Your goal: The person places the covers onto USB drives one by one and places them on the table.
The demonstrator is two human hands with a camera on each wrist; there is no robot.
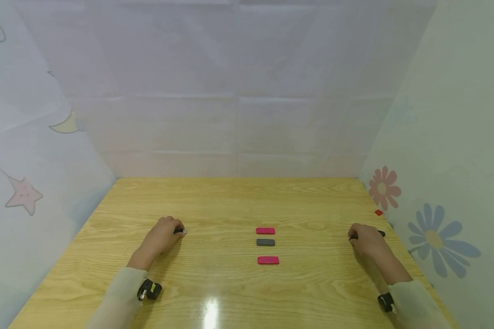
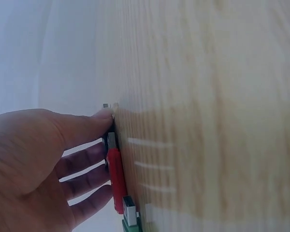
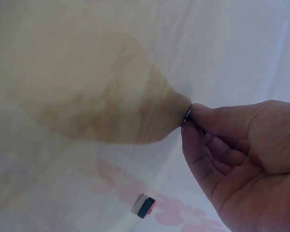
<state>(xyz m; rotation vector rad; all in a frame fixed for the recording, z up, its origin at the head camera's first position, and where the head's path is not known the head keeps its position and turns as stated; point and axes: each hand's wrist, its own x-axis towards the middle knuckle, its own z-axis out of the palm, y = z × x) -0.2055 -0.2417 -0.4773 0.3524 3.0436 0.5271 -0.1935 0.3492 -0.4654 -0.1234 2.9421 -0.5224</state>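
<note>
At a wood-grain bench (image 1: 214, 201), a person's left hand (image 1: 162, 237) pinches a black USB stick (image 1: 179, 231) on the left side — a narrow grip, the metal plug (image 1: 185, 231) pointing right. A red stick (image 2: 117, 181) and a green stick (image 2: 131, 222) lie near it. At right, the right hand (image 1: 368, 240) pinches a small dark piece (image 1: 353, 237) between thumb and forefinger, a black item (image 1: 381, 233) just beyond and a red item (image 1: 379, 212) farther off. Well between the hands — two pink bars (image 1: 265, 231) and one grey bar (image 1: 265, 242).
</note>
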